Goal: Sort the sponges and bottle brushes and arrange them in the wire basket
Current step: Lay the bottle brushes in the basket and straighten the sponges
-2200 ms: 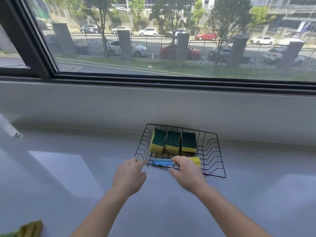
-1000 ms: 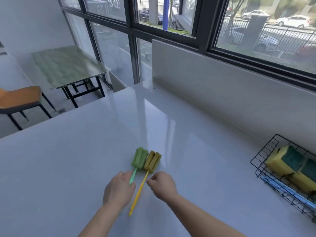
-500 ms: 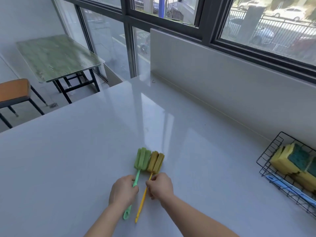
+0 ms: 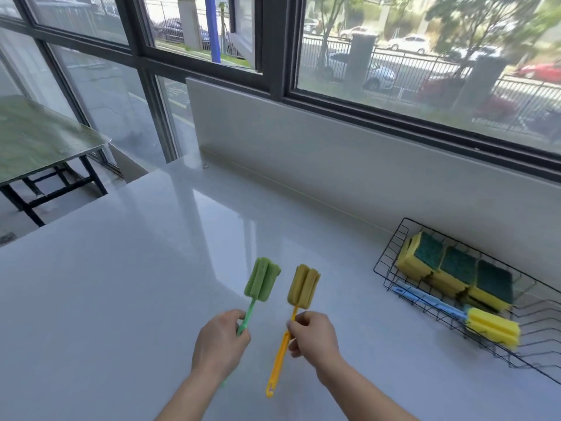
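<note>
Heads of green brush (image 4: 262, 279) and mustard brush (image 4: 303, 287) touched before — now apart.

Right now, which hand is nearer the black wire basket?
Right. The right hand, gripping the mustard bottle brush, sits closer to the black wire basket; the left hand, holding the green bottle brush, is farther left of it.

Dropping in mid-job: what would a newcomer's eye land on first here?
Two bottle brushes at the white counter, low centre: the left hand grips the green brush, the right hand pinches the orange brush by its handle. At the right edge, the wire basket holds three yellow-green sponges and a blue-handled brush.
</note>
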`<state>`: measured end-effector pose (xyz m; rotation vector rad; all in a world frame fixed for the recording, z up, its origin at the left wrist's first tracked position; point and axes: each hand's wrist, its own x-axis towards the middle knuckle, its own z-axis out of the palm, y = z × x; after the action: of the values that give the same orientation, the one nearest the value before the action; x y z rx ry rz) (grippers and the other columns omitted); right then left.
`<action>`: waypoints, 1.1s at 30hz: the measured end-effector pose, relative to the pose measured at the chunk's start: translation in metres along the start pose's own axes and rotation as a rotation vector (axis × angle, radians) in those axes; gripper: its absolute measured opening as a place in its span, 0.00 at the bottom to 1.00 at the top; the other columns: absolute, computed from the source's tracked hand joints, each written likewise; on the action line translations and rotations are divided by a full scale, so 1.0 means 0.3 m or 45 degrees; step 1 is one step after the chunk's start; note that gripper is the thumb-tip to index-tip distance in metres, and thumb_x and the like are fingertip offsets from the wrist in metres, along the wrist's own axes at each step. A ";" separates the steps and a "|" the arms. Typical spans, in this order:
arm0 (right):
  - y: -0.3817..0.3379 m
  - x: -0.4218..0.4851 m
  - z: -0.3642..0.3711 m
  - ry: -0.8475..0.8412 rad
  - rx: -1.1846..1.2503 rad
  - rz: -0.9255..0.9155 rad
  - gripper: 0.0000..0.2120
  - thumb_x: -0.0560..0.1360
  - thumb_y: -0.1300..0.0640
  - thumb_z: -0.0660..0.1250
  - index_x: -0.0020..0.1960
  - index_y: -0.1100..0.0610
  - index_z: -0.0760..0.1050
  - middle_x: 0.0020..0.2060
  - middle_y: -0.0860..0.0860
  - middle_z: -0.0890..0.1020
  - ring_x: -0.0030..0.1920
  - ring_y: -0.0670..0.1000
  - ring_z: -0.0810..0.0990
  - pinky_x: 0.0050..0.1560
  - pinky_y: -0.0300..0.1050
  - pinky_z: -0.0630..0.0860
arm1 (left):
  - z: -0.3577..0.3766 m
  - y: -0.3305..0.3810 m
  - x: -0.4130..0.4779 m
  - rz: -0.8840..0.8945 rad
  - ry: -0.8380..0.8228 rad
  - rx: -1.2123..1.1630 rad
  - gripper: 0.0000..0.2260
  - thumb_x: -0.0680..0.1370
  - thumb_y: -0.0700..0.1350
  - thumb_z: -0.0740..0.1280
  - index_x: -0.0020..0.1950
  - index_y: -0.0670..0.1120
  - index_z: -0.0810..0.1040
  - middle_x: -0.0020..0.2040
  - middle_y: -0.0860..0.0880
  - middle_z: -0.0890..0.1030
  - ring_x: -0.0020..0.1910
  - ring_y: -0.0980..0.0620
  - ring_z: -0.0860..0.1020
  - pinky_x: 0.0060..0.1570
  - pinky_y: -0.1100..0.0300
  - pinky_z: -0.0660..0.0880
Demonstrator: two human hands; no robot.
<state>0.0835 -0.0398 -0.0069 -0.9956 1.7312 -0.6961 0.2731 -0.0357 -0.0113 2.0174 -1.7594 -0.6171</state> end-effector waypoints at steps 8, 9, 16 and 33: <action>0.076 -0.023 -0.325 0.233 0.150 -0.004 0.08 0.77 0.61 0.66 0.44 0.65 0.79 0.33 0.57 0.81 0.29 0.50 0.81 0.35 0.52 0.83 | 0.128 0.302 0.020 0.237 -0.127 -0.020 0.11 0.75 0.48 0.64 0.55 0.55 0.79 0.43 0.56 0.77 0.40 0.56 0.75 0.36 0.61 0.68; 0.090 -0.028 -0.360 0.258 0.174 0.001 0.07 0.77 0.60 0.66 0.44 0.64 0.79 0.33 0.57 0.81 0.29 0.50 0.81 0.35 0.52 0.83 | 0.146 0.336 0.022 0.262 -0.147 -0.019 0.11 0.75 0.47 0.64 0.55 0.55 0.79 0.43 0.56 0.77 0.40 0.56 0.75 0.37 0.60 0.68; 0.192 -0.075 -0.600 0.446 0.313 0.062 0.06 0.76 0.60 0.67 0.44 0.60 0.80 0.34 0.57 0.82 0.29 0.50 0.81 0.34 0.49 0.83 | 0.270 0.572 0.040 0.470 -0.211 0.016 0.11 0.74 0.47 0.65 0.56 0.56 0.79 0.43 0.55 0.78 0.41 0.54 0.75 0.38 0.59 0.70; 0.364 -0.119 -1.058 0.815 0.709 0.002 0.07 0.77 0.62 0.69 0.40 0.61 0.82 0.30 0.55 0.82 0.31 0.53 0.82 0.33 0.49 0.83 | 0.559 1.195 0.219 1.221 -0.263 0.612 0.11 0.76 0.40 0.60 0.54 0.50 0.78 0.45 0.50 0.76 0.48 0.47 0.74 0.37 0.54 0.74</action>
<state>-0.2401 0.0477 0.0332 -0.3952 1.8901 -1.5138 -0.1072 -0.1501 0.0460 1.0779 -2.8611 -0.0799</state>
